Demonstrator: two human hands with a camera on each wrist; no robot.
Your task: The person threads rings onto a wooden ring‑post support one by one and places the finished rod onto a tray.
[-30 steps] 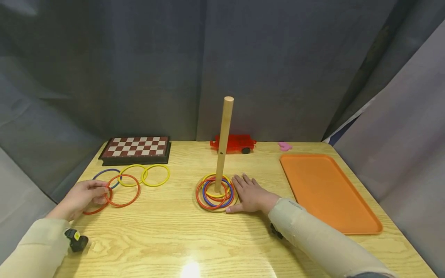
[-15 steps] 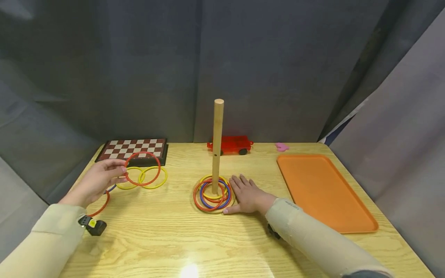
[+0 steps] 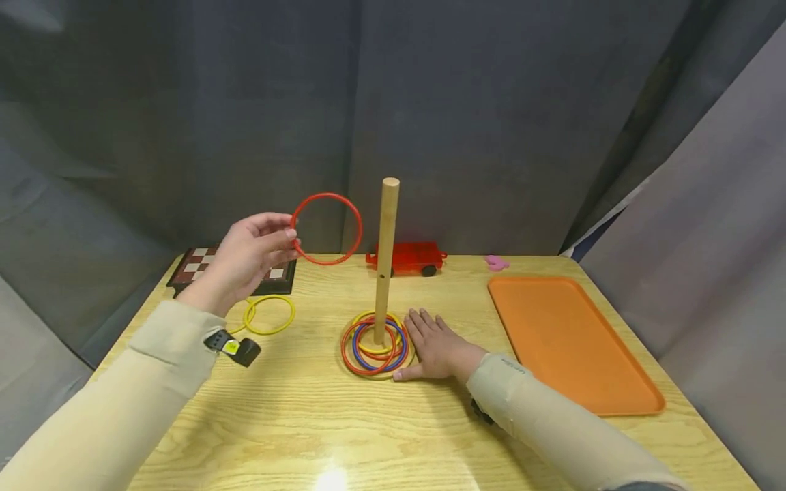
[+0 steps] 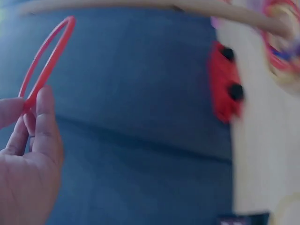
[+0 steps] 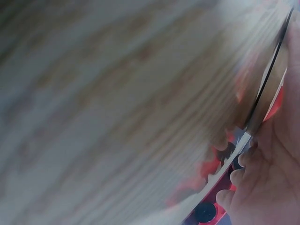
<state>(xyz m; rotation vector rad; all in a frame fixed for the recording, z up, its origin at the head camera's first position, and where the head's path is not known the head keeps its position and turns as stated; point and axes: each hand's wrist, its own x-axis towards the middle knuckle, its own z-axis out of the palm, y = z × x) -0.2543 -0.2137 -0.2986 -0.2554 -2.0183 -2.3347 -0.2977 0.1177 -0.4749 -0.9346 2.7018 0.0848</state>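
Now, carried low, the thin red ring [image 3: 360, 228] the left hand [image 3: 247, 252] pinches upper-centre could clip the tall wooden pole [image 3: 386, 252], depth unclear, right hand [image 3: 437, 349] spread.

In head view, narrow open gap between raised red ring [image 3: 360, 230] and upright wooden pole [image 3: 385, 259]. Pole bars sideways path at ring level; open air above its top, curtain [image 3: 491, 136] closing off back. Loose rings [image 3: 379, 370] crowd pole foot; right hand [image 3: 437, 349] blocks low approach from right. Red cart [image 3: 417, 258] behind pole. Bare table [image 3: 319, 423] between forearms [image 3: 132, 385], also narrower strip between right hand and orange tray [image 3: 574, 341].
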